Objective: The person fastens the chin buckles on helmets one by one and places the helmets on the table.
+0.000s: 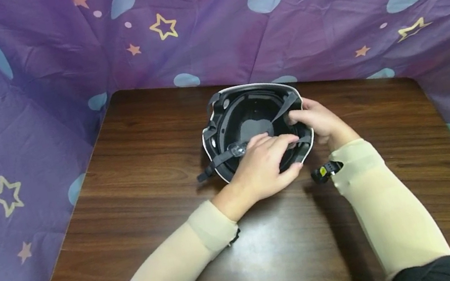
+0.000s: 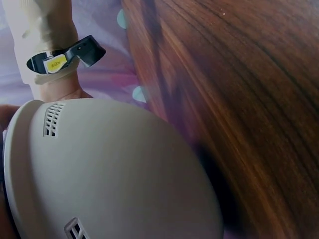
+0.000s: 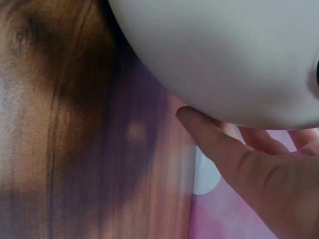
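Observation:
A white helmet (image 1: 255, 127) is turned with its black padded inside up, held over the table. Dark straps cross its opening, and one strap (image 1: 211, 167) with a buckle end hangs over the left rim. My right hand (image 1: 322, 118) grips the right rim, thumb inside and fingers (image 3: 209, 132) against the smooth outer shell. Over the near side lies my left hand (image 1: 267, 165), its fingers reaching inside near the right-hand strap and its thumb at the near rim. The left wrist view shows the white shell (image 2: 114, 164) with slotted vents, hiding most of that hand.
A brown wood-grain table (image 1: 129, 162) with rounded corners lies under the helmet. Purple cloth (image 1: 214, 27) with stars and ovals hangs behind it and at both sides. A small black wrist camera (image 1: 325, 171) juts from the right sleeve.

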{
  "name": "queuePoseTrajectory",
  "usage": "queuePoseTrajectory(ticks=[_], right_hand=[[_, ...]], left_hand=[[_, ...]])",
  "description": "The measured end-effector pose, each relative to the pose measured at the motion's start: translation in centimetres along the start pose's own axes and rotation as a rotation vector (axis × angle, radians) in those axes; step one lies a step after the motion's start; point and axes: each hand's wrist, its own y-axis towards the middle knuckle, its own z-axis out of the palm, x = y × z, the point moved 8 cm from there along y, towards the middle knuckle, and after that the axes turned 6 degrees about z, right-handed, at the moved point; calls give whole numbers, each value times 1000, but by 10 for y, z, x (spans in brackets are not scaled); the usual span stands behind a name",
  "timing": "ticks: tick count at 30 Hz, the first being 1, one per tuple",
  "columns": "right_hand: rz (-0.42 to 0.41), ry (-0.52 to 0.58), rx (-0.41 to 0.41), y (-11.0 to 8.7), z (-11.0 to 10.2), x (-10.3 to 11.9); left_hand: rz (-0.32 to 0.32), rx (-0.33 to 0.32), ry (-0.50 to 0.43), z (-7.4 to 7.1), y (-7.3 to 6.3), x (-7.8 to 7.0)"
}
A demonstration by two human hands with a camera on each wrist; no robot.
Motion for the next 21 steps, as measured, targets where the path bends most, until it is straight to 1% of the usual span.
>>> queuePoseTrajectory(ticks=[4, 9, 11, 13, 15, 17, 19, 21], right_hand=[[11, 34, 21, 2, -1, -5], [28, 137, 61, 2, -4, -7], [14, 160, 65, 2, -6, -4], [-13, 159, 62, 1, -6, 1], [-41, 144, 50, 0, -8, 5], [-63, 131, 52, 0, -7, 9], [-75, 131, 55, -1, -5, 12], [-79, 127, 58, 1, -1, 12]], left_hand=[[6, 18, 24, 1, 2, -5], [8, 34, 74, 2, 7, -11], [0, 26, 71, 0, 7, -11], [-15, 12, 49, -5, 6, -8], [-33, -23, 8, -13, 3, -3], [-50, -79, -43, -27, 0, 5], [-74, -143, -113, -43, -6, 17], [-120, -214, -185, -61, -16, 37]])
